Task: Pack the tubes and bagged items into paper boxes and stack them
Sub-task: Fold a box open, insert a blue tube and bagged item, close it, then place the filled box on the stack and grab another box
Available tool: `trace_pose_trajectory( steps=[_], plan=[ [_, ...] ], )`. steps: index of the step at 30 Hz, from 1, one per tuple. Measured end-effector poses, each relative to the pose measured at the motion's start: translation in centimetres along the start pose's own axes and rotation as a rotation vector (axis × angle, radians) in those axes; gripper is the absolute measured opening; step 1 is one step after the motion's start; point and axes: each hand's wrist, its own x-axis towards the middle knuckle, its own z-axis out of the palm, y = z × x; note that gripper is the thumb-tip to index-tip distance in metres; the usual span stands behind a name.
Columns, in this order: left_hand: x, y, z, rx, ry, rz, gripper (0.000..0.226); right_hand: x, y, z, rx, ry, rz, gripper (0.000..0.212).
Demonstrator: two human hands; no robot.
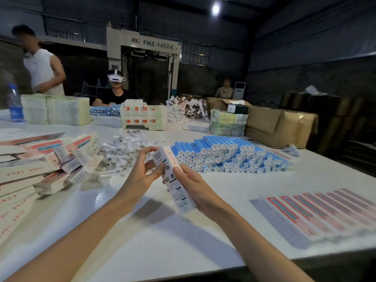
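Note:
A long white paper box (175,180) with printed panels is held over the middle of the white table (162,237). My right hand (195,190) grips its lower half from the right. My left hand (142,171) pinches its upper end, fingers at the top flap. Behind the box lies a heap of blue tubes with white caps (230,155). A pile of small clear-bagged items (124,149) lies left of the tubes. Packed boxes (46,165) are stacked loosely at the left. Flat box blanks (317,214) are fanned out in a row at the right.
Across the table sit bundles of flat cartons (55,110), another carton stack (142,117), a water bottle (14,102) and brown cardboard boxes (278,125). One person with a headset sits opposite, another stands at the far left, a third sits far back.

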Motion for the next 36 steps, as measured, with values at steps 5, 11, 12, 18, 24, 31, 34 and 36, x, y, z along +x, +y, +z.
trace_pose_trajectory(
  steps=[5,11,12,18,24,31,34,36],
  plan=[
    [-0.4,-0.4,3.2,0.378,-0.154,0.059,0.055,-4.2,-0.3,-6.7,-0.266,0.285,-0.001,0.038],
    [-1.1,-2.8,4.7,0.685,-0.305,0.241,0.039,-10.3,-1.7,-20.9,-0.769,0.633,0.059,0.041],
    [-1.0,-3.2,4.9,0.705,-0.323,0.273,0.035,-11.3,-1.8,-23.4,-0.860,0.677,0.116,0.041],
    [0.3,-5.6,5.7,0.718,-0.320,0.417,0.026,-17.7,-0.7,-34.5,-1.210,0.773,0.554,0.047],
    [0.9,-7.7,6.5,0.767,-0.281,0.491,0.026,-22.0,0.8,-38.9,-1.328,0.792,0.773,0.047],
    [1.3,-7.9,7.3,0.767,-0.285,0.525,0.028,-22.8,1.8,-40.6,-1.288,0.808,0.878,0.046],
    [1.2,-8.3,7.3,0.765,-0.291,0.490,0.024,-22.2,1.8,-40.9,-1.274,0.801,0.882,0.043],
    [1.0,-8.5,7.1,0.761,-0.286,0.486,0.026,-21.8,1.7,-41.1,-1.259,0.788,0.888,0.041]
  ],
)
